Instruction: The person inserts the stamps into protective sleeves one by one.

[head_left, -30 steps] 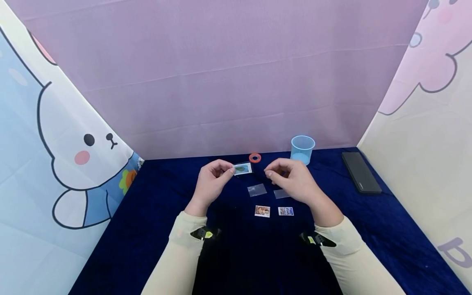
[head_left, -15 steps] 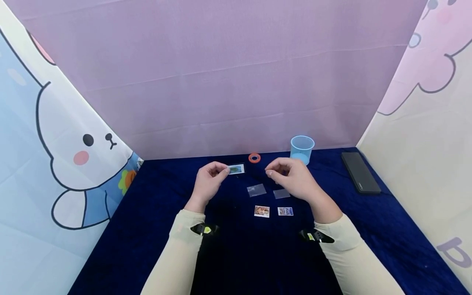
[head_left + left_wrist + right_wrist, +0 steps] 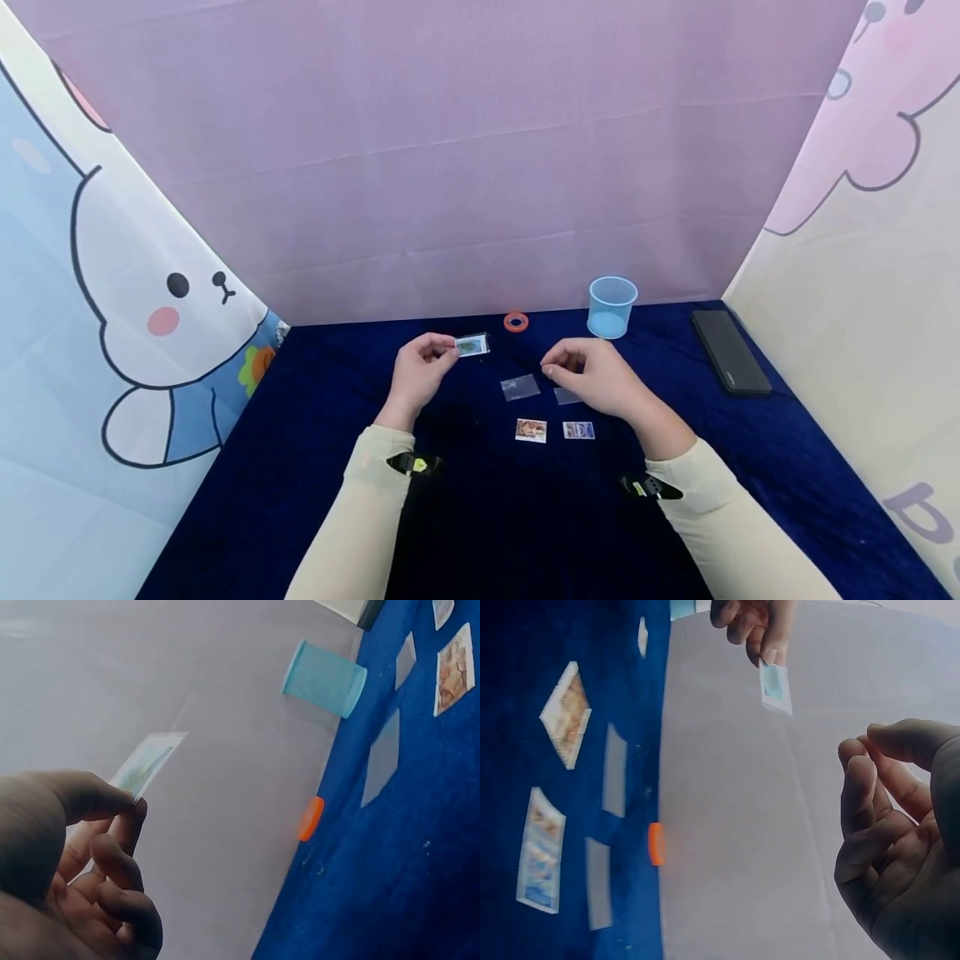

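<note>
My left hand [image 3: 420,371] pinches a stamp in a clear sleeve [image 3: 472,345] between thumb and fingers, raised above the table. The stamp has a blue-green picture and a white border. In the left wrist view the sleeved stamp [image 3: 150,761] juts out past the thumb tip. My right hand [image 3: 596,379] hovers to the right, its thumb and fingertips drawn together; nothing shows between them in the right wrist view. Two clear sleeves lie below, one [image 3: 520,387] in the middle and one [image 3: 566,397] partly hidden by the right hand. A brown stamp [image 3: 531,430] and a blue-purple stamp [image 3: 578,430] lie nearer.
An orange-red tape roll [image 3: 516,322] lies at the back of the dark blue cloth [image 3: 315,417]. A see-through blue cup [image 3: 612,308] stands behind the right hand. Farther right lies a flat black case [image 3: 731,352]. Printed fabric walls border the table.
My left hand has moved left with the sleeved stamp, away from the right hand. The right hand has dropped slightly toward the near side, its fingertips still together.
</note>
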A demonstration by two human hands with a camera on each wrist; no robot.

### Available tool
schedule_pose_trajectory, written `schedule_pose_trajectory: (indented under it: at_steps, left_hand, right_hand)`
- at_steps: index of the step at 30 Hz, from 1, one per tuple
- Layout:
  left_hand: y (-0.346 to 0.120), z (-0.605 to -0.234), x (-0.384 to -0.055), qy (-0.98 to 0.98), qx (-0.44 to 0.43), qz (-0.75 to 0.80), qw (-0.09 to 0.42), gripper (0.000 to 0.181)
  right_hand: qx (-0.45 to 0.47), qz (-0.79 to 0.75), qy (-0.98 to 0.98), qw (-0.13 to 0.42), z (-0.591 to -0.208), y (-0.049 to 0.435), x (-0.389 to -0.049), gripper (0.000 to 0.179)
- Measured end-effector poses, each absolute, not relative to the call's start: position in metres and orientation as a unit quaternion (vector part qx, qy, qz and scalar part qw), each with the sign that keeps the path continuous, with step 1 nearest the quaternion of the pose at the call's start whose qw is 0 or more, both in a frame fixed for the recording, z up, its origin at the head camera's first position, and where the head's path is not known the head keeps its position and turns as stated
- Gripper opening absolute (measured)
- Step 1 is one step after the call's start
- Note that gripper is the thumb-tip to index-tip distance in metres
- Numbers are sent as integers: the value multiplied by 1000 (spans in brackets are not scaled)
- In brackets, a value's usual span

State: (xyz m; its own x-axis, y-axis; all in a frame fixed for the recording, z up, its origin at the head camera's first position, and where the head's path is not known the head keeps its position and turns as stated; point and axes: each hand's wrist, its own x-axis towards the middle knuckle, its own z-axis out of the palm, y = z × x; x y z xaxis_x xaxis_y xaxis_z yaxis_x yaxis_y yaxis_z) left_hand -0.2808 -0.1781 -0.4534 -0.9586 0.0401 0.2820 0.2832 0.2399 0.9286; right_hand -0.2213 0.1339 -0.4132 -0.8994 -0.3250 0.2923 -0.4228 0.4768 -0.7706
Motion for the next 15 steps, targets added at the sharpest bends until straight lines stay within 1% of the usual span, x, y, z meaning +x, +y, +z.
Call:
schedule_pose_trajectory:
  at_steps: [8, 15]
  left_hand:
    - [-181, -464, -286, -797, -64, -592, 102, 9]
    - [-184, -473, -289, -802, -45, -587, 98, 8]
  right_hand:
    - [206, 458, -864, 25, -432, 139, -221, 4]
    - [207, 438, -875, 12, -439, 137, -224, 4]
